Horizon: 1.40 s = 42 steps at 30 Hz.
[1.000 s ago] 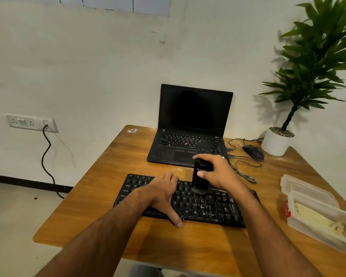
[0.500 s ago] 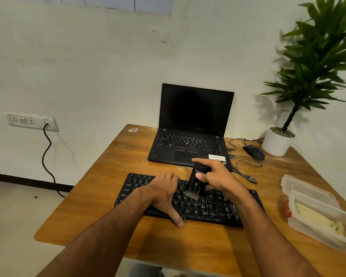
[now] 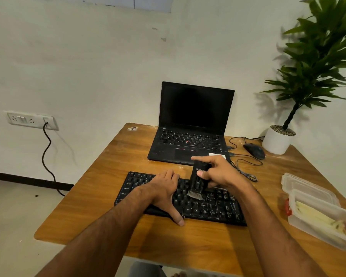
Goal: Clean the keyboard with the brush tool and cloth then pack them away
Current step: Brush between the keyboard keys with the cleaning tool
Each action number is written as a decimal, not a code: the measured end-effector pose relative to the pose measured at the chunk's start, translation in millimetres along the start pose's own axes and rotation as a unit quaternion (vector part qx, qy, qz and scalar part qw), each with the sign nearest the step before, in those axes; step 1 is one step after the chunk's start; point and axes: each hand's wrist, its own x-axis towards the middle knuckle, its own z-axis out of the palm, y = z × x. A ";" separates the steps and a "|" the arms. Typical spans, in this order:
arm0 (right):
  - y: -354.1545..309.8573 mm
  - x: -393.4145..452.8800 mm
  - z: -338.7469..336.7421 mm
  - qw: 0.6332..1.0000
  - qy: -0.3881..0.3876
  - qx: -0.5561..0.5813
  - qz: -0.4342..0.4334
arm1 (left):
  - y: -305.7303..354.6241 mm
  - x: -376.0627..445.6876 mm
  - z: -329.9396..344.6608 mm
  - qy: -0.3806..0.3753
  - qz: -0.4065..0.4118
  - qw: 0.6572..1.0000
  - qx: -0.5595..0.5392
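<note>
A black keyboard lies across the near half of the wooden table. My right hand grips a black brush tool, held nearly upright with its bristles down on the keys at the keyboard's middle. My left hand lies flat on the keyboard's left half, fingers spread, thumb reaching past the front edge. A clear plastic box at the right holds a pale yellow cloth.
A black laptop stands open behind the keyboard, with a mouse and loose cables to its right. A potted plant fills the far right corner. The box's lid lies behind the box.
The brush has swept forward over the keys, its bristles now nearer me and its top tilted away. My left hand has stayed in place.
</note>
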 end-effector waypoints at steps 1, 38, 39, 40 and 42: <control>-0.3 1.0 1.6 1.000 0.013 0.007 -0.003 | -0.2 -0.2 0.4 0.001 0.000 1.000 -0.001; 16.2 -4.8 21.6 0.985 0.104 -0.129 -0.051 | -1.4 4.0 0.4 -0.002 -0.002 1.000 0.005; 17.8 -7.5 22.7 0.984 0.097 -0.138 -0.052 | -1.3 4.1 0.5 -0.001 -0.002 1.000 0.006; 17.5 -9.7 22.0 0.985 0.086 -0.142 -0.049 | -0.9 3.8 0.5 -0.001 -0.002 1.000 0.006; 12.5 -11.8 16.1 0.988 0.061 -0.136 -0.028 | -0.7 3.5 0.0 -0.003 -0.002 1.000 0.006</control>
